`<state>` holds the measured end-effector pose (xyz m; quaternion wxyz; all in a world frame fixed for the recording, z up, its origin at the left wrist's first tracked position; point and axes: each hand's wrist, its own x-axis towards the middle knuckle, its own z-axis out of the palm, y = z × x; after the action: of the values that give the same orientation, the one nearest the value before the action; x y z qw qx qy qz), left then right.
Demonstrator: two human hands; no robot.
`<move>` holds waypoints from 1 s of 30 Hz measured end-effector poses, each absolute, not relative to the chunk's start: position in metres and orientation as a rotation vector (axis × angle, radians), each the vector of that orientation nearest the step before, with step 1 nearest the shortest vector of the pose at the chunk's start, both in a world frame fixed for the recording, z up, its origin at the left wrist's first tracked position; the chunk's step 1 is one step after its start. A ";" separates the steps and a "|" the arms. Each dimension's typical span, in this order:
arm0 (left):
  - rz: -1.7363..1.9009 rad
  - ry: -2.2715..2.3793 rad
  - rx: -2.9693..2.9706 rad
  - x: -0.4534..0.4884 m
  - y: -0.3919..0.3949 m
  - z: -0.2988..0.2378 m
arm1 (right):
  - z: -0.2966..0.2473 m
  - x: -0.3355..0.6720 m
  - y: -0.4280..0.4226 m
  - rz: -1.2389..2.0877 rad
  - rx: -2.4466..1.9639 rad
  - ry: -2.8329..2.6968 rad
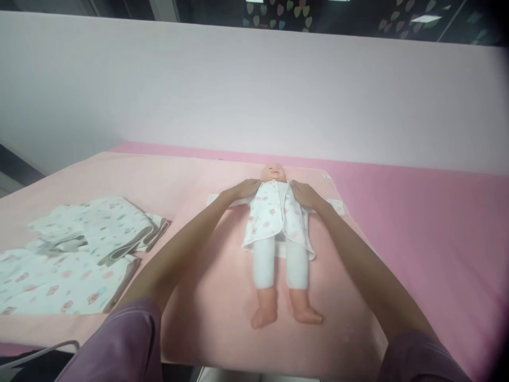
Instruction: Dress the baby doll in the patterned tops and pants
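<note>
A baby doll (274,172) lies on its back with its head at the far end and its bare feet toward me. It wears a white, pink-patterned baby shirt (265,209) over a white body; the shirt's front edges hang apart at the bottom. My left hand (247,188) is at the shirt's shoulder on the left, fingers closed at the cloth near the neck. On the opposite shoulder, my right hand (305,194) likewise has its fingers closed at the shirt's edge. The sleeves stick out sideways beneath my wrists. Both thumbs are mostly hidden.
Folded patterned baby clothes (71,278) with brown edging lie at the left. Under everything is a peach mat (214,318) on a pink surface (413,223). A white partition (254,95) rises behind. A pale cable (43,350) runs at the lower left.
</note>
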<state>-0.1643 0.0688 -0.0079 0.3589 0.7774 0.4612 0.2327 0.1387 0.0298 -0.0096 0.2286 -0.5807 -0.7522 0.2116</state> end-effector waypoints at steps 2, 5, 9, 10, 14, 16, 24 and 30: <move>0.617 1.156 1.987 -0.167 0.070 -0.012 | -0.014 0.140 0.028 0.590 -1.539 -2.071; 0.587 1.118 1.978 -0.175 0.068 -0.017 | -0.019 0.146 0.027 0.573 -1.393 -2.059; 0.690 1.025 1.942 -0.176 0.066 -0.020 | -0.015 0.139 0.035 0.589 -1.250 -1.874; 0.716 0.994 1.934 -0.176 0.066 -0.020 | -0.013 0.133 0.036 0.631 -1.209 -1.843; 0.780 0.890 1.945 -0.175 0.067 -0.021 | -0.008 0.110 0.036 0.714 -1.089 -1.776; 0.782 0.873 1.968 -0.177 0.066 -0.021 | -0.010 0.104 0.035 0.691 -1.066 -1.743; 0.510 0.957 1.944 -0.188 0.061 -0.012 | -0.016 0.108 0.034 0.477 -1.120 -1.809; -0.028 1.322 2.004 -0.237 0.068 0.021 | -0.002 0.096 0.024 0.354 -1.332 -1.895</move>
<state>-0.2371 0.0683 0.0210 0.3620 0.7780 0.5134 -0.0107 0.0960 0.0242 -0.0017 0.3888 -0.5238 -0.7451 0.1391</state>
